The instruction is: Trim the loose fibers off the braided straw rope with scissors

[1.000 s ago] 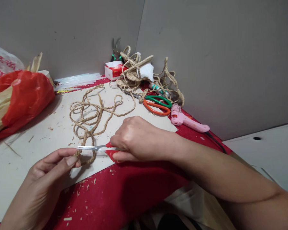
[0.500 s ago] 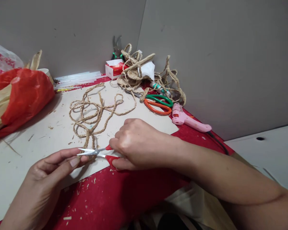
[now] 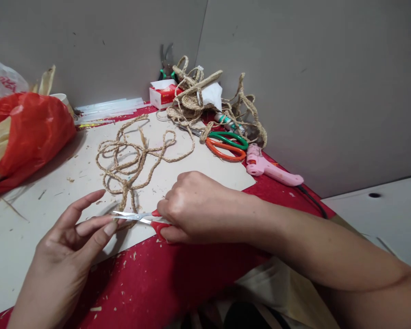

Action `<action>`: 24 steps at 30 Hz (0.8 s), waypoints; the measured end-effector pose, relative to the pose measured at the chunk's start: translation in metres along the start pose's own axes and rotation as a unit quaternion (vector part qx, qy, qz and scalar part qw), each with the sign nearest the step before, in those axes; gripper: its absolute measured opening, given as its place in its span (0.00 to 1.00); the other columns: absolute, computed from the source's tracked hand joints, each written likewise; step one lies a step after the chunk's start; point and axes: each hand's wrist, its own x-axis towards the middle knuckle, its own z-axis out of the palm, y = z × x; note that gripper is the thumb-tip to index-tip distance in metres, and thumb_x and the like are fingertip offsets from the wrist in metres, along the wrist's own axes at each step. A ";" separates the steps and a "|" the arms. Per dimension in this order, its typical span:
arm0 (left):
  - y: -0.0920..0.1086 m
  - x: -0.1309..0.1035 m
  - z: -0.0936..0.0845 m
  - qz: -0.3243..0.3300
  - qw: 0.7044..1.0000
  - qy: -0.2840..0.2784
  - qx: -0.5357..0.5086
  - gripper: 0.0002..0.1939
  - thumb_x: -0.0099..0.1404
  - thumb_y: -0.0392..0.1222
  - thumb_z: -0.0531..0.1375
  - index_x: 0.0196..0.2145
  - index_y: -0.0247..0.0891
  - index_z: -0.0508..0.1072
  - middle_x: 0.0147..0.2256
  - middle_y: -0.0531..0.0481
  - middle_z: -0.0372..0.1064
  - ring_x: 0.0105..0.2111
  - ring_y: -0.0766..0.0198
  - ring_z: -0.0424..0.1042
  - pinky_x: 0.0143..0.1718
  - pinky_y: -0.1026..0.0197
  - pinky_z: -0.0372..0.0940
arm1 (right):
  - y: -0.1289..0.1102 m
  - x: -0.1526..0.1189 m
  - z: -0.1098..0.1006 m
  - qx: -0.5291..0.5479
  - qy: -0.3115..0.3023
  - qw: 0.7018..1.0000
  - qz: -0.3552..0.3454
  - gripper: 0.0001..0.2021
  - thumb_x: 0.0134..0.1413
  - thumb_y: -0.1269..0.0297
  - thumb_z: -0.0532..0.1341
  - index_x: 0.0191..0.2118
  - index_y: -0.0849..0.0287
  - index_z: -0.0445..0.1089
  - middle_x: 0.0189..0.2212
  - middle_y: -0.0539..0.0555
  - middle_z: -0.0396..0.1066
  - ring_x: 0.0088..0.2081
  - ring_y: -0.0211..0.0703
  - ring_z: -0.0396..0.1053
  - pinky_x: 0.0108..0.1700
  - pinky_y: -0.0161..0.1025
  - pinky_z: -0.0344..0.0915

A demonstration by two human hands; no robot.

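The index finger of the left hand (image 3: 60,253) has lifted; its lower fingers pinch the braided rope (image 3: 143,157), coiled toward one o'clock. At three o'clock, the right hand (image 3: 195,208) clasps part-open scissors (image 3: 134,217).

Red lettering on clear bag (image 3: 4,81), yellow print on box (image 3: 162,97): unreadable
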 end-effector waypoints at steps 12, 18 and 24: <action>-0.008 0.008 0.002 -0.016 0.997 -0.021 -0.070 0.36 0.48 0.47 0.71 0.55 0.48 0.69 0.37 0.44 0.79 0.38 0.55 0.77 0.31 0.65 0.69 | 0.002 0.004 0.000 -0.002 -0.024 1.000 0.004 0.11 0.57 0.66 0.56 0.26 0.60 0.71 0.20 0.53 0.71 0.22 0.41 0.67 0.25 0.38 0.41; -0.011 0.009 -0.002 -0.016 0.996 -0.029 -0.088 0.34 0.49 0.45 0.71 0.55 0.49 0.70 0.35 0.46 0.79 0.37 0.56 0.78 0.31 0.66 0.69 | 0.004 0.002 -0.002 0.009 -0.004 1.000 0.004 0.13 0.58 0.63 0.54 0.26 0.62 0.71 0.21 0.53 0.71 0.22 0.38 0.65 0.26 0.38 0.42; -0.006 0.004 -0.001 -0.010 0.997 -0.005 -0.076 0.33 0.49 0.46 0.71 0.53 0.51 0.71 0.34 0.47 0.79 0.33 0.58 0.78 0.26 0.68 0.68 | 0.004 0.000 -0.003 0.018 0.019 0.999 0.025 0.14 0.55 0.58 0.56 0.26 0.60 0.71 0.21 0.54 0.72 0.22 0.40 0.65 0.27 0.39 0.41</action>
